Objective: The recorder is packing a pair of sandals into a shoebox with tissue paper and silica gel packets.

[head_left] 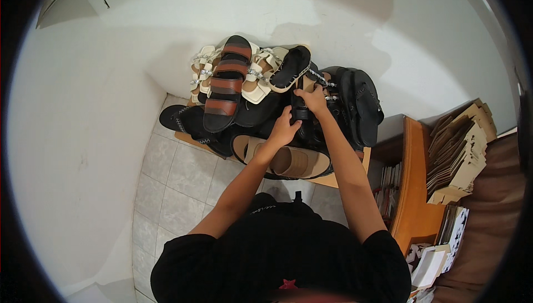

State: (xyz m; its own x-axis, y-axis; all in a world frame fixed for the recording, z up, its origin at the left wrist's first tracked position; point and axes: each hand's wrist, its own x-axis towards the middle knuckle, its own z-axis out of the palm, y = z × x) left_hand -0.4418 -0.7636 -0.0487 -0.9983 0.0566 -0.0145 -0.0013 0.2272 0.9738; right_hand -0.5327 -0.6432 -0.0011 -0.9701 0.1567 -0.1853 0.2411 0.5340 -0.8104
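Black straps mark the sandal (pixel 301 113) in the middle of the pile, where your right hand (pixel 314 101) pinches its far right side and your left hand (pixel 283 131) touches its near left edge, its grip too hidden to tell. Brown-banded footwear (pixel 226 86) lies left, tan footwear (pixel 291 162) near, black flip-flops (pixel 363 106) right.

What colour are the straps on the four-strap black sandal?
The wide straps are mostly reddish-brown with darker bands, clearest in head view.
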